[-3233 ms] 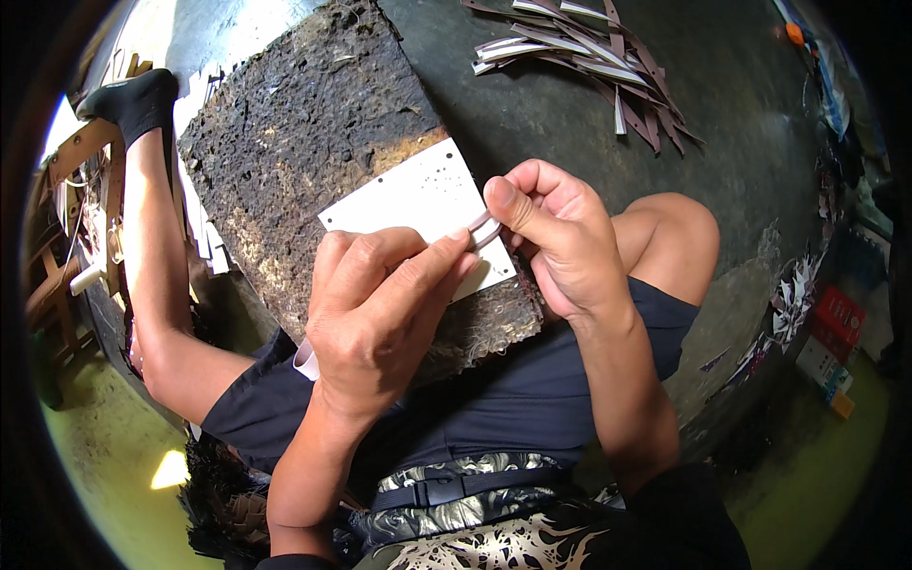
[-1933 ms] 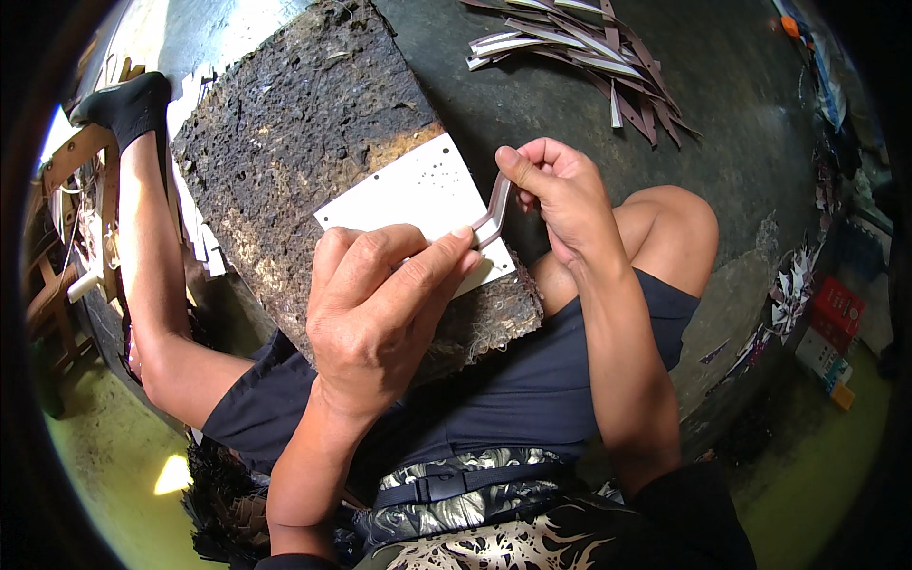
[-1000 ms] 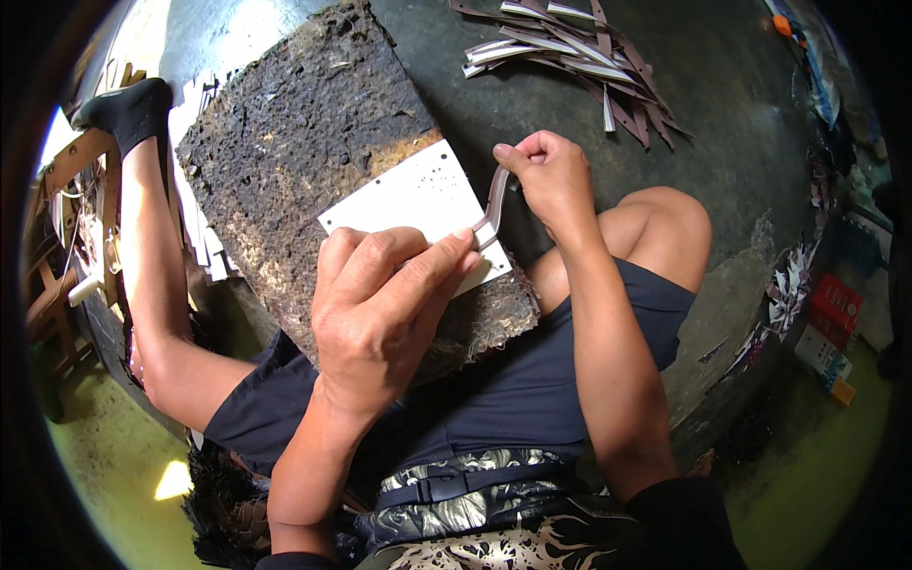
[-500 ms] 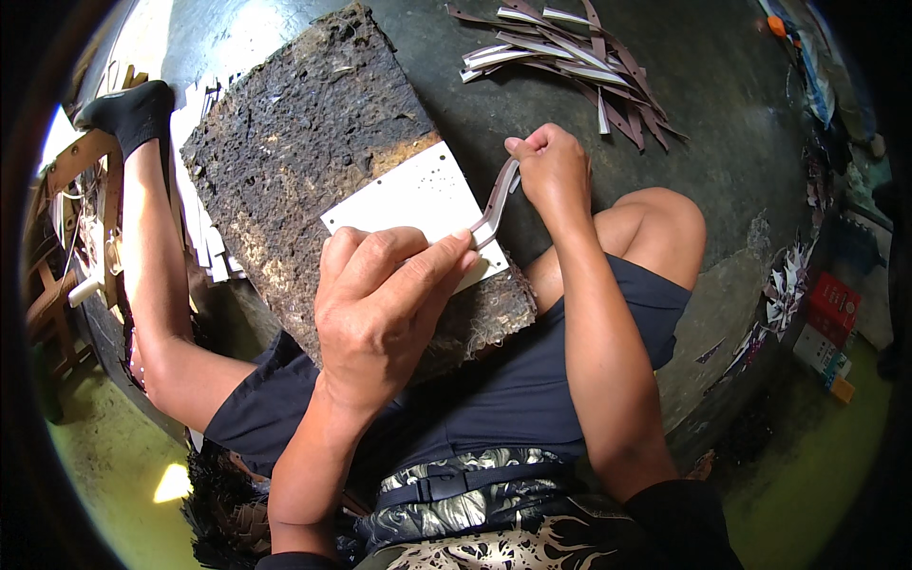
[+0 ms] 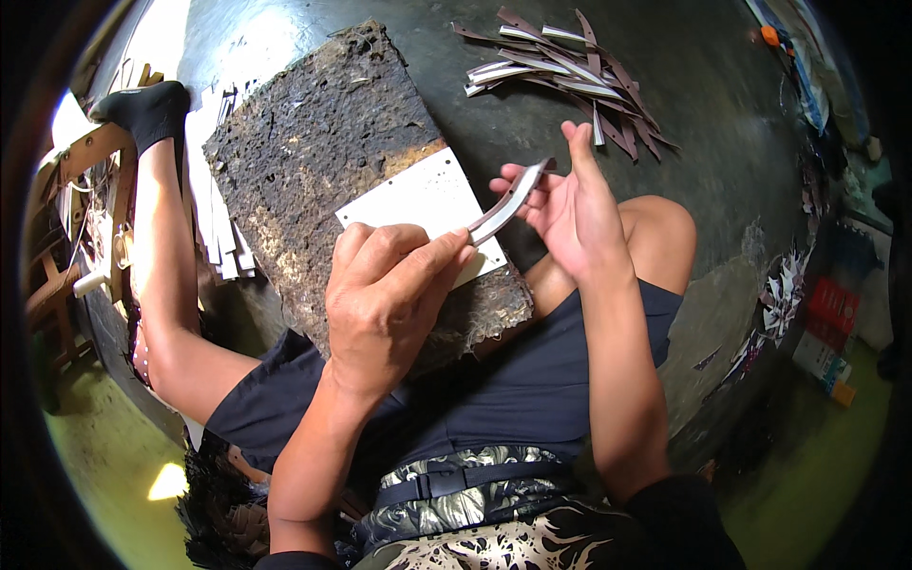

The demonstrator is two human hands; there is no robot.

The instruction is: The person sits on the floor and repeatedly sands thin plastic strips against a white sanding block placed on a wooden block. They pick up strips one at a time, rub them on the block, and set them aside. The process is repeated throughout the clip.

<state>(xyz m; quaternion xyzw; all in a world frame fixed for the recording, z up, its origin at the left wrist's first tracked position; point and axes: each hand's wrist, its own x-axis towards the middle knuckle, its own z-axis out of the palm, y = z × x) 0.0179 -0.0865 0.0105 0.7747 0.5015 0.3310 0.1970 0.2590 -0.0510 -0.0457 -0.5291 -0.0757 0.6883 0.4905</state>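
Observation:
My left hand pinches the near end of a curved strip, brown along the edge with a white face, between thumb and forefinger. That hand hangs over a white board with small holes, which lies on a rough dark block. The strip bends up and away toward my right hand. There the palm is turned up with the fingers spread, and the strip's far end passes above the fingertips. Whether those fingertips touch the strip I cannot tell.
A loose heap of brown and white strips lies on the dark floor beyond my right hand. White strips lie left of the block, beside my outstretched leg. A wooden frame stands at far left, and a red box at far right.
My right hand has opened from a closed grip and turned palm up. The strip's far end has swung up and its white face now shows. My left hand keeps its pinch.

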